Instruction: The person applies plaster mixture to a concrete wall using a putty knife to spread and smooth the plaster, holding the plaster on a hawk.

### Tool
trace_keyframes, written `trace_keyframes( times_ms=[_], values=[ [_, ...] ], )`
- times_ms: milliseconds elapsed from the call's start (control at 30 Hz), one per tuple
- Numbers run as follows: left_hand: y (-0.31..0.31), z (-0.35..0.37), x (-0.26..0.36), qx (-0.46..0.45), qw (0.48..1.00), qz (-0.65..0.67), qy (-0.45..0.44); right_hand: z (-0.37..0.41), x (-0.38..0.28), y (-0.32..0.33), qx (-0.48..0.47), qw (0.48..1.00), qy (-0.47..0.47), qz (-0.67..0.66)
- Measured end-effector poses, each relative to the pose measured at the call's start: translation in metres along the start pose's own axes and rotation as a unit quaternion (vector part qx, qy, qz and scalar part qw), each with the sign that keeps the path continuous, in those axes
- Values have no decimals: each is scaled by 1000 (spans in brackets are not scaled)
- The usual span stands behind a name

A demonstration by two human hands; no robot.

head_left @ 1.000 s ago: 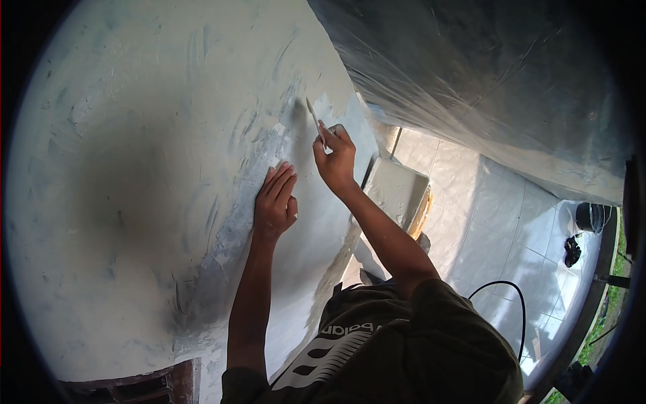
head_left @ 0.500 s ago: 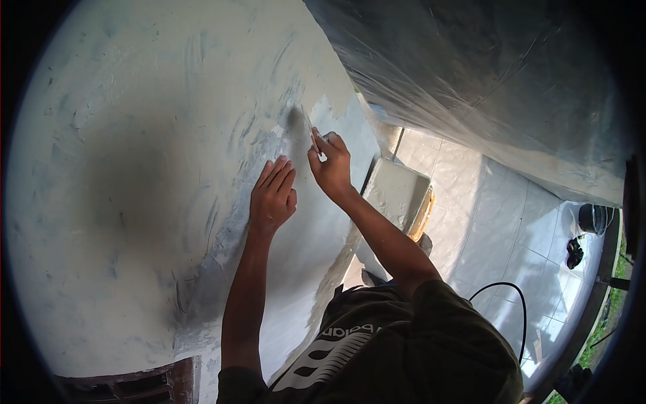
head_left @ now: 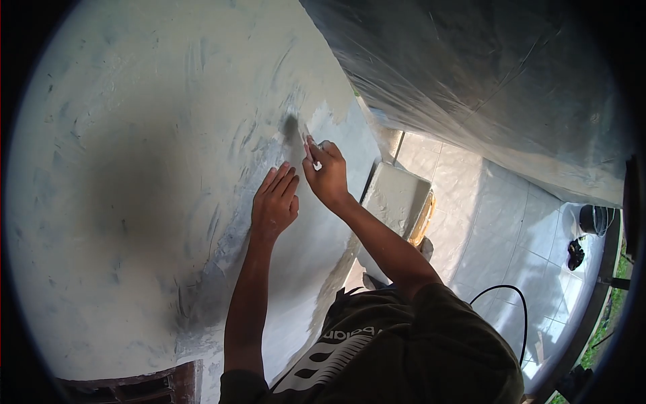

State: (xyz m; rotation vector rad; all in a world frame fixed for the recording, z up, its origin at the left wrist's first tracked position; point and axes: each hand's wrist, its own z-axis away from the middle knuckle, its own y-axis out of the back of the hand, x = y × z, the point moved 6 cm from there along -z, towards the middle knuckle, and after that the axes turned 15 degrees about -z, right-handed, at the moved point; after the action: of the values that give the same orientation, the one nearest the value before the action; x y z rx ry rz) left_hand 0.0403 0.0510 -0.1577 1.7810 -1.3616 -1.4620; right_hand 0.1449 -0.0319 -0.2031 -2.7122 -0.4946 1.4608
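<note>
A pale wall (head_left: 168, 74), smeared with whitish putty and streaked with bluish-grey marks, fills the left of the head view. My left hand (head_left: 274, 205) lies against it, fingers stretched out and holding nothing. Close by on the right, my right hand (head_left: 328, 176) is closed in a pinch around a thin putty knife (head_left: 307, 147). The blade shows nearly edge-on at the wall surface, and most of its handle is hidden by the fingers. A ragged edge of putty (head_left: 326, 114) runs just above the right hand.
A tray of grey putty (head_left: 393, 195) stands right of my right forearm. Plastic sheeting (head_left: 484, 67) hangs at upper right. On the tiled floor (head_left: 498, 222) are a black cable (head_left: 523, 303) and a dark bucket (head_left: 593, 219). A brown wooden frame (head_left: 182, 384) edges the wall below.
My right hand has slid slightly down and left along the wall with the putty knife. My left hand has shifted a little down and right, still flat.
</note>
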Motion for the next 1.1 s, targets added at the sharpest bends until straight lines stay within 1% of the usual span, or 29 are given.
trace_keyframes(
  times_ms=[67,133,167,200,267,300,367,400,467,500,567,633,667,733,767,867,900,933,1000,1067,1100],
  values=[
    [1,0,0,10,1000,1,-2,-28,10,16,95,995,26,-4],
    [0,0,1,9,1000,2,4,-65,25,19,116,992,24,39],
    [0,0,0,7,1000,4,9,-77,30,17,109,991,19,82],
    [0,0,1,6,1000,3,9,-76,32,13,109,991,18,81],
    [1,-1,1,7,1000,2,10,-75,35,-10,42,992,13,117],
    [1,-1,0,7,1000,2,9,-60,33,-18,23,992,-8,126],
    [-2,-1,0,-13,1000,-9,4,-24,17,-23,-1,995,-10,100],
    [-2,-2,0,-13,1000,-8,4,-6,2,-19,-23,997,-32,69],
    [0,-3,1,1,1000,-9,4,12,-10,-10,-26,999,-25,13],
    [1,-2,1,-2,1000,-8,5,7,-7,-3,2,1000,-11,3],
    [5,-4,2,-7,1000,-1,9,-24,2,10,67,997,27,-4],
    [3,-3,2,-3,1000,-4,10,-63,13,17,107,993,33,47],
    [2,-3,2,-1,1000,-5,11,-78,20,17,122,991,25,47],
    [1,-1,1,0,1000,-7,9,-90,24,5,96,990,28,98],
    [0,-2,2,1,1000,-8,9,-85,23,-5,71,992,10,100],
    [-1,-2,1,-13,1000,-10,4,-36,4,-27,3,997,-21,79],
    [-3,-1,0,-12,1000,-9,4,-16,-11,-28,-7,997,-1,71],
    [-8,1,-2,-21,1000,3,9,1,-20,-27,-30,999,-6,45],
    [-8,1,-3,-32,999,14,16,7,-31,-11,-3,1000,14,-1],
    [5,-5,2,-21,1000,-5,5,-19,-19,7,49,999,15,-1],
    [6,-6,2,-8,1000,7,9,-36,-6,12,68,997,14,15]
  ],
)
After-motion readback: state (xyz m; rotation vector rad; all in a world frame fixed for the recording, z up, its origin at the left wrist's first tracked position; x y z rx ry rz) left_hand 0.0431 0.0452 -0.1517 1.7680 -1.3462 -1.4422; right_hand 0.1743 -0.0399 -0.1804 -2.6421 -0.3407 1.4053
